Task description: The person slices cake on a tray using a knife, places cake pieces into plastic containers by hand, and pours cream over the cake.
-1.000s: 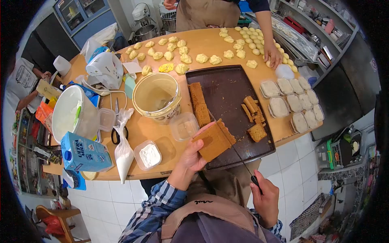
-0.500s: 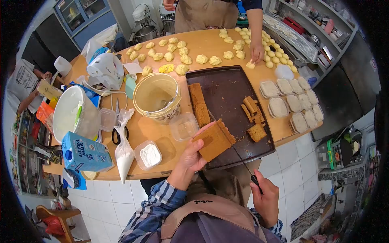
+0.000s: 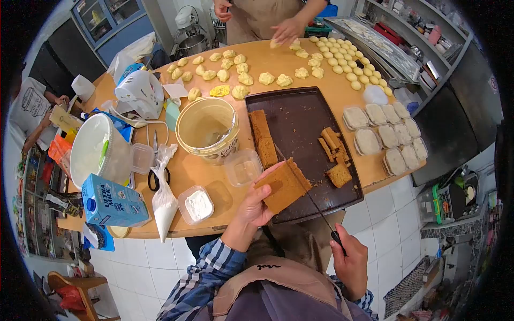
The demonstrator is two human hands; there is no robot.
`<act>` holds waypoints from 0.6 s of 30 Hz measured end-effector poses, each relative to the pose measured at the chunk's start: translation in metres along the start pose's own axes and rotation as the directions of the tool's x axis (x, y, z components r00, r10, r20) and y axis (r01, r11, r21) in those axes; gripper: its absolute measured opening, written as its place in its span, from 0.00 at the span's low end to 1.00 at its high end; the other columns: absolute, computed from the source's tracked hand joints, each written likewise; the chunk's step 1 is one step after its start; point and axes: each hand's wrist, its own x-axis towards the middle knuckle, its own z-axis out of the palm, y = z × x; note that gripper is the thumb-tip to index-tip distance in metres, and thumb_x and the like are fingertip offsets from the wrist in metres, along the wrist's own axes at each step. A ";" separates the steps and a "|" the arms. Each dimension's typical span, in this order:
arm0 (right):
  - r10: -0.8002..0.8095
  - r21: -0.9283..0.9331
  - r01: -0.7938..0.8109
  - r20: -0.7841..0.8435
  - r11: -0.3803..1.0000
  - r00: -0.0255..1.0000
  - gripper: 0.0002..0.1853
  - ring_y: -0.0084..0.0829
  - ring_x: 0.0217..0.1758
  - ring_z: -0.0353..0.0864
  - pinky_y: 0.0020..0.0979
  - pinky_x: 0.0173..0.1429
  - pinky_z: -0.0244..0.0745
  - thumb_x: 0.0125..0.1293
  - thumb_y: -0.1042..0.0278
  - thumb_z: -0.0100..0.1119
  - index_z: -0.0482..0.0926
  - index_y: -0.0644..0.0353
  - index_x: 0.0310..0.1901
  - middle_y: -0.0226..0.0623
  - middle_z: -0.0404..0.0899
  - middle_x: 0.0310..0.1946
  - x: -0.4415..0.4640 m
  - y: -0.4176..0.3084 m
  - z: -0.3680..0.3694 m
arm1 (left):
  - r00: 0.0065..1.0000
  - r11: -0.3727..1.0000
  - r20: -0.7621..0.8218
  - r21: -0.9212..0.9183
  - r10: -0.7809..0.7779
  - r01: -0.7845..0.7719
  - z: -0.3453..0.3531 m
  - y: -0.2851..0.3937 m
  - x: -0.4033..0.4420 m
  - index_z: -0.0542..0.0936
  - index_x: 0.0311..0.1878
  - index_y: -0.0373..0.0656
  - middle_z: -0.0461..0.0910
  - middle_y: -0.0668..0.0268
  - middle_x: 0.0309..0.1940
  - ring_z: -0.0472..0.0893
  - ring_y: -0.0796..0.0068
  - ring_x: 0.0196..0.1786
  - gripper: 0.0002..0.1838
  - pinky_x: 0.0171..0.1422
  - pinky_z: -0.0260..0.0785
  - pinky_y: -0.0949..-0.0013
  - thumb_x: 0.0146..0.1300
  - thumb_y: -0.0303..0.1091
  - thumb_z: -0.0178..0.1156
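My left hand (image 3: 255, 207) holds a flat brown slab of cake (image 3: 281, 192) over the near left part of a dark baking tray (image 3: 300, 115). In my right hand (image 3: 350, 262) is the black handle of a long thin knife (image 3: 324, 218). Its blade lies slantwise across the slab, near the slab's right end. More brown cake (image 3: 261, 134) rests along the tray's left side. Cut strips and a small chunk of cake (image 3: 339, 175) lie at the tray's right, with crumbs around them.
Left of the tray stand a tub (image 3: 206, 125), a box of white cream (image 3: 198, 205), a filled piping bag (image 3: 164, 200), a milk carton (image 3: 113, 200) and a white bowl (image 3: 100, 150). Dough pieces (image 3: 266, 77) and lidded containers (image 3: 368, 142) lie beyond and right. A co-worker (image 3: 267, 16) stands opposite; another person is far left.
My hands, the slab and the knife have kept their places. The co-worker's hand has moved from the rows of dough at the right to the table's far edge, by a dough piece.
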 end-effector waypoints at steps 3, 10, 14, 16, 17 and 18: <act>0.015 0.006 -0.015 0.006 1.000 1.000 0.18 0.33 0.23 0.73 0.30 0.28 0.68 0.60 0.79 0.60 0.76 0.66 0.54 0.44 0.76 0.24 -0.001 -0.001 0.000 | 1.000 1.000 -0.003 0.000 -0.006 0.006 -0.001 0.000 0.000 0.58 0.69 0.38 0.60 0.52 0.69 0.60 0.54 0.72 0.50 0.76 0.53 0.52 0.49 0.51 0.72; -0.012 0.007 0.013 -0.005 1.000 1.000 0.20 0.41 0.22 0.74 0.37 0.27 0.69 0.61 0.74 0.61 0.75 0.63 0.56 0.44 0.73 0.22 -0.001 0.002 0.001 | 1.000 1.000 -0.005 0.024 -0.003 0.004 0.000 -0.001 -0.002 0.58 0.69 0.36 0.60 0.52 0.69 0.60 0.54 0.72 0.50 0.75 0.54 0.51 0.50 0.50 0.71; -0.002 0.009 0.002 0.006 1.000 1.000 0.20 0.42 0.22 0.75 0.38 0.27 0.69 0.61 0.74 0.61 0.75 0.63 0.56 0.45 0.73 0.22 -0.001 0.001 0.001 | 1.000 1.000 -0.002 0.018 -0.002 0.002 0.000 -0.001 -0.002 0.58 0.69 0.36 0.60 0.52 0.69 0.60 0.54 0.71 0.49 0.75 0.54 0.51 0.50 0.50 0.71; -0.012 0.003 0.012 0.000 1.000 1.000 0.20 0.42 0.22 0.75 0.38 0.27 0.69 0.61 0.74 0.61 0.75 0.63 0.55 0.45 0.73 0.22 -0.001 0.000 0.000 | 1.000 1.000 -0.004 0.009 -0.007 0.007 -0.001 -0.001 -0.002 0.58 0.69 0.37 0.60 0.52 0.69 0.61 0.54 0.71 0.49 0.75 0.54 0.51 0.50 0.49 0.71; -0.016 0.000 0.016 -0.003 1.000 1.000 0.20 0.41 0.22 0.75 0.38 0.27 0.69 0.60 0.74 0.61 0.75 0.63 0.55 0.45 0.73 0.22 -0.001 0.000 0.000 | 1.000 1.000 -0.006 0.005 -0.009 0.009 -0.001 -0.001 -0.002 0.58 0.69 0.37 0.60 0.52 0.69 0.61 0.54 0.71 0.49 0.75 0.54 0.51 0.50 0.49 0.71; -0.016 -0.002 0.016 -0.004 1.000 1.000 0.20 0.41 0.22 0.75 0.38 0.27 0.69 0.60 0.74 0.61 0.75 0.63 0.55 0.45 0.73 0.22 -0.001 0.000 0.000 | 1.000 1.000 -0.005 0.004 -0.007 0.007 -0.001 -0.002 -0.002 0.58 0.69 0.37 0.60 0.51 0.69 0.61 0.53 0.71 0.48 0.75 0.54 0.51 0.50 0.49 0.71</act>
